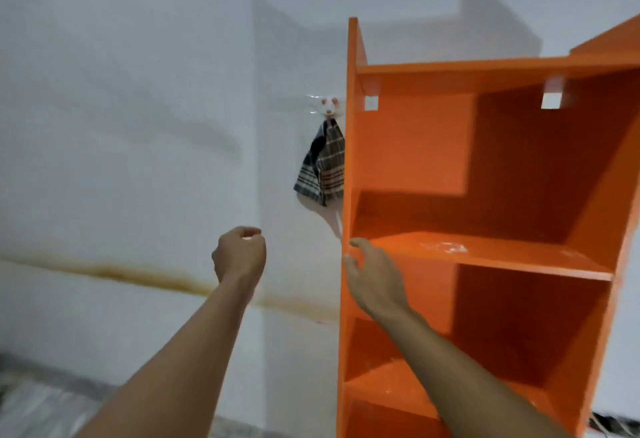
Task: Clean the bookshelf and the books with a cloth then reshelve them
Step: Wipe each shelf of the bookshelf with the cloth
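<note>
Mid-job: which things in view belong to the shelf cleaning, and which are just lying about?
For the job: orange bookshelf, empty; checked cloth hanging from a wall hook beside it; left hand, curled, holding nothing; right hand, open, by the bookshelf's left edge. No books in view.

Just there: brown stain line on the wall.

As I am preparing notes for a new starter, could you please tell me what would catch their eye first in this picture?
The tall bright orange bookshelf on the right dominates, its visible shelves holding no books, with pale smears on the middle board. Just left of it, a dark checked fabric cloth hangs from a small white hook on the white wall, which bears a long brownish stain lower down.
</note>
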The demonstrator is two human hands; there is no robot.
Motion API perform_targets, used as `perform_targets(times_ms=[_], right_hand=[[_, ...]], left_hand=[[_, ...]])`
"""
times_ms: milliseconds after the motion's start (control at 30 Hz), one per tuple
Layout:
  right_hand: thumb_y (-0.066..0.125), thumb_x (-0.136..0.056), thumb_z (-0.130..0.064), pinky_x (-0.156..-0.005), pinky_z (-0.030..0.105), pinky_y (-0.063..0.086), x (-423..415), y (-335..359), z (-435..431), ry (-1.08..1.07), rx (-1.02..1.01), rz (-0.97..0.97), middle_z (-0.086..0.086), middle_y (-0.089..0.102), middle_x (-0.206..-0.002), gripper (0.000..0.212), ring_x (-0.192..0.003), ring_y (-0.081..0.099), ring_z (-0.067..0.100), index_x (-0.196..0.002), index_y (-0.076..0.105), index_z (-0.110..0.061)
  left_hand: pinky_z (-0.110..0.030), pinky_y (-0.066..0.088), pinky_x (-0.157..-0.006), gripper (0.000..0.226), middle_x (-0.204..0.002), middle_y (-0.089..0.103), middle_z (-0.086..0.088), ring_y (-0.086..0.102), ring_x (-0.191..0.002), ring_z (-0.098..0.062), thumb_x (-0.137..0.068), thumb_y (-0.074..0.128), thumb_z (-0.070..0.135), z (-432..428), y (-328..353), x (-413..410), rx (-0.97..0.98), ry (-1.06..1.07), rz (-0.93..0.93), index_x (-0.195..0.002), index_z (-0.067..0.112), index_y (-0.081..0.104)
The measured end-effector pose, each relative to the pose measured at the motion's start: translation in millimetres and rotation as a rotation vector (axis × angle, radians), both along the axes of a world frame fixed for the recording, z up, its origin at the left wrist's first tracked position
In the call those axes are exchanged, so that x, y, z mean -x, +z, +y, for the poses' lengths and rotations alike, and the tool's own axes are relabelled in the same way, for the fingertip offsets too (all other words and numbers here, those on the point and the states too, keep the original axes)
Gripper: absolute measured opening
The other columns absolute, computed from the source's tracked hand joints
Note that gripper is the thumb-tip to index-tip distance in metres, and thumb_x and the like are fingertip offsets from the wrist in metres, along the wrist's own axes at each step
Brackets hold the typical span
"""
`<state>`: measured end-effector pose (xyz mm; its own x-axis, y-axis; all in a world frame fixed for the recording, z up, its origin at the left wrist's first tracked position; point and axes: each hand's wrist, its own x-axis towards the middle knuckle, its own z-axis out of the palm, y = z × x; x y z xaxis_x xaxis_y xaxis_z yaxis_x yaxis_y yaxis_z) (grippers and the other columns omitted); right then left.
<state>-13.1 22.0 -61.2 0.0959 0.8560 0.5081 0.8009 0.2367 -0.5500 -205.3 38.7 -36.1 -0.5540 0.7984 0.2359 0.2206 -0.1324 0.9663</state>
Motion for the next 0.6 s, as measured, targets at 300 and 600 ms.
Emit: perform_targets(times_ms=[300,600], right_hand=[[0.045,-0.099,-0.027,-0.092,0.038,0.041,79,135,15,0.015,0.000,-0.006,0.008,0.059,-0.130,0.031,-0.120,0.051,0.030,-0.126,0.053,-0.016],[0.046,-0.096,-0.021,-0.095,0.042,0.045,95,141,82,-0.029,0.029,0.063,0.009,0.060,-0.124,0.029,-0.112,0.055,0.030,-0.122,0.052,-0.012]], left_hand=[[-0.039,0.059,-0.084,0.024,-0.097,0.070,0.000,0.069,-0.090,-0.022,-0.083,0.054,0.009,2,135,73,-0.116,-0.056,-0.011,-0.092,0.024,0.070],[-0.040,0.058,-0.085,0.024,-0.097,0.069,-0.002,0.068,-0.092,-0.024,-0.085,0.053,0.006,69,128,83,-0.092,-0.109,0.023,-0.092,0.022,0.069]])
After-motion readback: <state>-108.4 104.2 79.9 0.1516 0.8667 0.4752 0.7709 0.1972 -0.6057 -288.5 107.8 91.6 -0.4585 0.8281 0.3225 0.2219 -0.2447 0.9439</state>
